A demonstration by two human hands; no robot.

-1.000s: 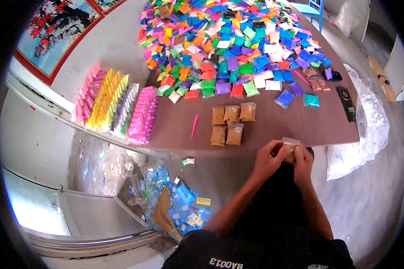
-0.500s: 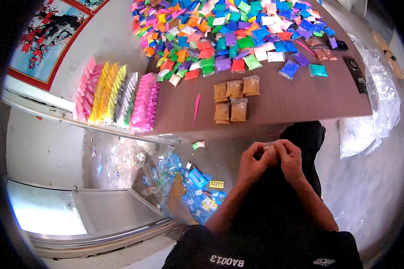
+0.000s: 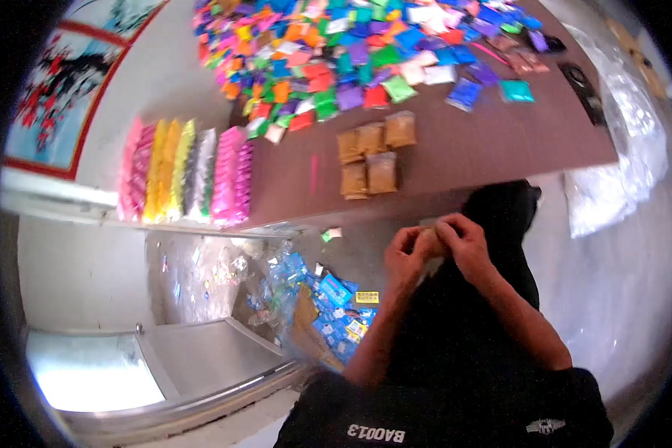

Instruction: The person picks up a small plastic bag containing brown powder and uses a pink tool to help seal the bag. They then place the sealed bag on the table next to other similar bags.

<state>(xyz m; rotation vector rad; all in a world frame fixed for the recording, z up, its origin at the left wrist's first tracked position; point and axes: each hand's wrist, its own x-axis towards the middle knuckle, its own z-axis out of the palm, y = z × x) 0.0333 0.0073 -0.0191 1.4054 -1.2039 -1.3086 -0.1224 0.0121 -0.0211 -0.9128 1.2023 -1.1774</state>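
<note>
Both hands are close together in front of the table edge, above the dark clothing. My left hand (image 3: 409, 254) is closed, its fingers pinching a small clear packet (image 3: 428, 222) that is mostly hidden. My right hand (image 3: 461, 243) is also closed on the packet from the other side, its fingertips near the left thumb. Just beyond them on the brown table (image 3: 284, 179) lie several brown packets (image 3: 381, 173) in two rows. A thin pink tool (image 3: 314, 174) lies to their left.
A large pile of colourful packets (image 3: 384, 56) covers the table's far part. Rows of bagged packets (image 3: 231, 175) line its left end. Clear plastic (image 3: 612, 179) hangs at the right. Blue wrappers (image 3: 336, 291) lie on the floor, beside a glass-fronted cabinet (image 3: 209, 358).
The camera view has shifted and tilted slightly. Both hands appear a little further left and higher, still together on the packet.
</note>
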